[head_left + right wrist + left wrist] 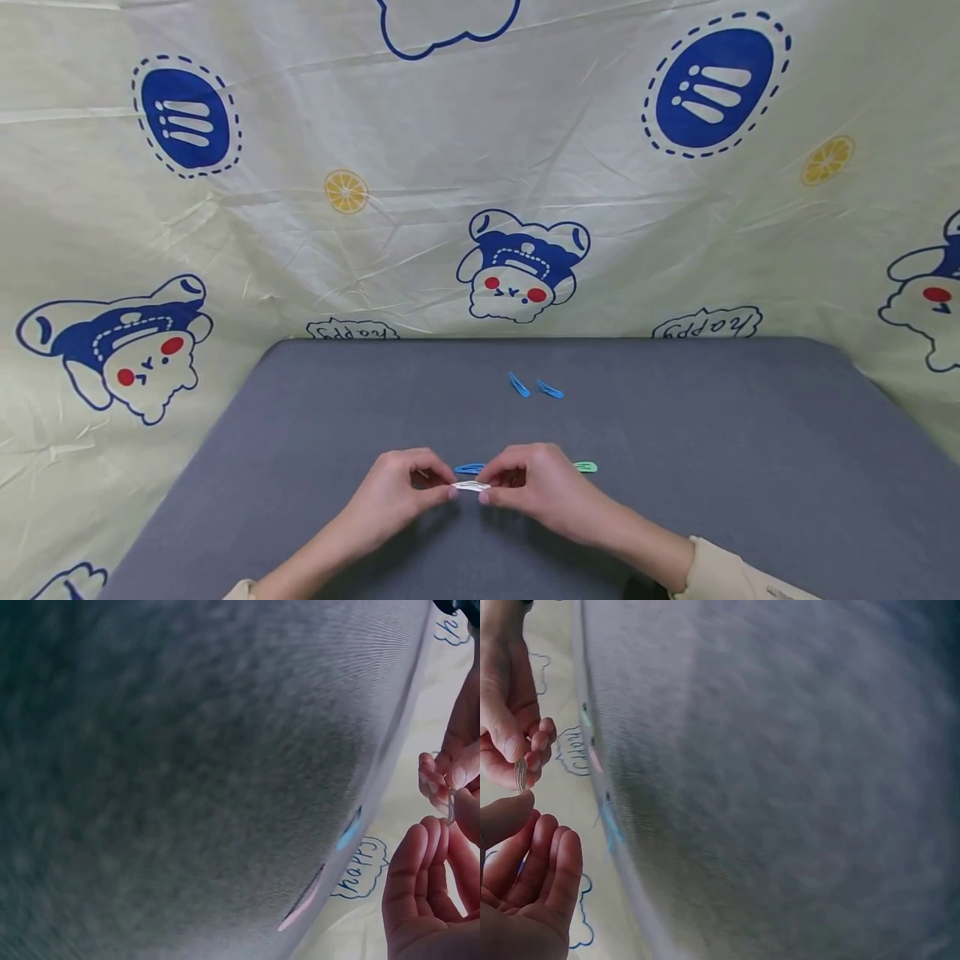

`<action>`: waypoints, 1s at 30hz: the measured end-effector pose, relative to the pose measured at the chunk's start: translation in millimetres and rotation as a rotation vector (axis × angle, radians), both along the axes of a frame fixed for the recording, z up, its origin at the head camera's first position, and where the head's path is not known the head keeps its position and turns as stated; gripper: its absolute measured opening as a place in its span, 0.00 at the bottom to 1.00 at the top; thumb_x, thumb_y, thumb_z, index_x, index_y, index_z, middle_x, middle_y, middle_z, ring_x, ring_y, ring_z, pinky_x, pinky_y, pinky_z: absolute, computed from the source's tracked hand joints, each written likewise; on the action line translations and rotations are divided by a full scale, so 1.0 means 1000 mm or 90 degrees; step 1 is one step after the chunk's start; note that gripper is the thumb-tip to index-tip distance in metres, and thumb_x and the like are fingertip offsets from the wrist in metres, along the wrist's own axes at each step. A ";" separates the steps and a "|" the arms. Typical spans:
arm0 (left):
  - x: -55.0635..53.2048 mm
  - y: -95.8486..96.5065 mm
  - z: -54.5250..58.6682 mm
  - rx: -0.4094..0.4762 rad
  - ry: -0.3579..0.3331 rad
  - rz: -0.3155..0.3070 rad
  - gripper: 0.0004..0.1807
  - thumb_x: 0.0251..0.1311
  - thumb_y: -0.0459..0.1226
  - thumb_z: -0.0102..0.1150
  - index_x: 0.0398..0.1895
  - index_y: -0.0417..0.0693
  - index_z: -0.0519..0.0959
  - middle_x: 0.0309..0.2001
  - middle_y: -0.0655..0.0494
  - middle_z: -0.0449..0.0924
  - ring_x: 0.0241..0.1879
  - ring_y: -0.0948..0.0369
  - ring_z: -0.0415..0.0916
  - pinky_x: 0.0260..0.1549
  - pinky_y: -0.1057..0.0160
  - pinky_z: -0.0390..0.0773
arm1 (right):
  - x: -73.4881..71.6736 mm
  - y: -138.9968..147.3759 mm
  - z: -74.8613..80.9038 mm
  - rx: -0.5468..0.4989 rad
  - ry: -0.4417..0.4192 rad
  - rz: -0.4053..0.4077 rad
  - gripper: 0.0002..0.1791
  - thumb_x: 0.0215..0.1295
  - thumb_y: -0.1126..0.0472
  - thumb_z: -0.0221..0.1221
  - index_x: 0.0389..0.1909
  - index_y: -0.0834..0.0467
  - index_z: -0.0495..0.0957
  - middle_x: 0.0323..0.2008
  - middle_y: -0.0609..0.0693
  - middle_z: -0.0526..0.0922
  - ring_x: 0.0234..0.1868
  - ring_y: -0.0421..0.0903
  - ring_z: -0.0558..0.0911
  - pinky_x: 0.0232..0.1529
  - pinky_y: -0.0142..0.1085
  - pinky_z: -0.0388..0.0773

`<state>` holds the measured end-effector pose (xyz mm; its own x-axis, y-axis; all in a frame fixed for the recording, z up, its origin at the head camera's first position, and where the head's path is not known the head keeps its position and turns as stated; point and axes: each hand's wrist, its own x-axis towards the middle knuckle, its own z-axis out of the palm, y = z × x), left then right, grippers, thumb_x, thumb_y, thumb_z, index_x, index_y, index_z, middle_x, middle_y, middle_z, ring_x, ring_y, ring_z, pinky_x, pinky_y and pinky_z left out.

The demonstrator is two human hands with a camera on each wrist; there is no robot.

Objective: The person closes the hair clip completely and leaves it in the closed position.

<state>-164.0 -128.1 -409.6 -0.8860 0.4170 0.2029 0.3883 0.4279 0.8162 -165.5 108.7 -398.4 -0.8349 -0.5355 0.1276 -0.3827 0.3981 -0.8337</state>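
Observation:
A white snap hair clip [471,486] is held just above the grey table, pinched at both ends. My left hand [401,492] grips its left end between thumb and fingertips. The other end is pinched by my right hand [547,492]. In the left wrist view the clip [520,774] spans the small gap between the two hands. Right behind it on the table lies a blue hair clip [469,468], partly covered by the right fingers. A green hair clip [585,467] shows past the right hand, which hides its left part.
Two more blue hair clips [519,385] lie farther back on the grey table [675,417]. A pink hair clip [301,906] shows in the right wrist view. Behind the table hangs a pale printed cloth [420,267].

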 end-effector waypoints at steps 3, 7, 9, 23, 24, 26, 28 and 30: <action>-0.003 -0.001 -0.004 -0.016 -0.029 -0.013 0.05 0.56 0.33 0.71 0.29 0.53 0.85 0.28 0.66 0.81 0.28 0.65 0.77 0.30 0.65 0.79 | -0.003 -0.001 -0.004 0.014 0.005 0.009 0.04 0.58 0.59 0.70 0.35 0.50 0.86 0.27 0.38 0.81 0.28 0.37 0.78 0.29 0.32 0.76; -0.005 -0.002 -0.006 -0.036 -0.049 -0.029 0.03 0.56 0.33 0.70 0.29 0.50 0.85 0.27 0.65 0.80 0.26 0.65 0.75 0.27 0.66 0.77 | -0.007 -0.003 -0.006 0.038 0.005 0.018 0.04 0.58 0.61 0.70 0.33 0.51 0.86 0.25 0.38 0.80 0.26 0.36 0.77 0.27 0.31 0.75; -0.006 -0.002 -0.006 -0.046 -0.053 -0.031 0.03 0.56 0.32 0.70 0.29 0.49 0.85 0.26 0.64 0.79 0.25 0.66 0.74 0.25 0.66 0.76 | -0.009 -0.004 -0.006 0.048 0.002 0.020 0.04 0.57 0.62 0.70 0.33 0.52 0.86 0.24 0.38 0.80 0.26 0.36 0.77 0.27 0.31 0.75; -0.018 0.003 -0.012 -0.090 -0.041 -0.058 0.04 0.52 0.30 0.69 0.25 0.47 0.84 0.22 0.65 0.77 0.23 0.69 0.72 0.24 0.68 0.73 | -0.019 -0.007 -0.013 0.114 -0.005 0.020 0.03 0.57 0.63 0.70 0.32 0.53 0.86 0.23 0.36 0.81 0.25 0.34 0.76 0.27 0.31 0.73; -0.018 0.003 -0.012 -0.094 -0.037 -0.060 0.04 0.52 0.30 0.69 0.25 0.46 0.85 0.22 0.65 0.77 0.23 0.69 0.72 0.23 0.68 0.74 | -0.019 -0.007 -0.014 0.117 -0.004 0.021 0.03 0.57 0.63 0.70 0.31 0.53 0.86 0.23 0.35 0.81 0.25 0.33 0.76 0.27 0.31 0.73; -0.020 0.004 -0.011 -0.106 -0.028 -0.064 0.03 0.50 0.29 0.69 0.24 0.45 0.85 0.22 0.66 0.77 0.22 0.70 0.72 0.23 0.69 0.73 | -0.020 -0.008 -0.014 0.122 0.000 0.025 0.02 0.57 0.63 0.70 0.31 0.53 0.86 0.22 0.35 0.81 0.25 0.33 0.77 0.28 0.31 0.74; -0.022 0.004 -0.010 -0.116 -0.024 -0.066 0.03 0.49 0.29 0.70 0.24 0.44 0.84 0.21 0.66 0.76 0.22 0.70 0.71 0.22 0.69 0.72 | -0.021 -0.008 -0.014 0.125 0.006 0.029 0.02 0.57 0.63 0.70 0.30 0.53 0.86 0.22 0.36 0.80 0.26 0.33 0.77 0.28 0.31 0.74; -0.023 0.005 -0.009 -0.121 -0.029 -0.066 0.04 0.49 0.29 0.70 0.24 0.44 0.84 0.20 0.66 0.76 0.21 0.70 0.70 0.21 0.70 0.71 | -0.022 -0.008 -0.015 0.132 0.010 0.031 0.03 0.57 0.64 0.70 0.29 0.53 0.86 0.22 0.35 0.80 0.26 0.33 0.77 0.28 0.30 0.74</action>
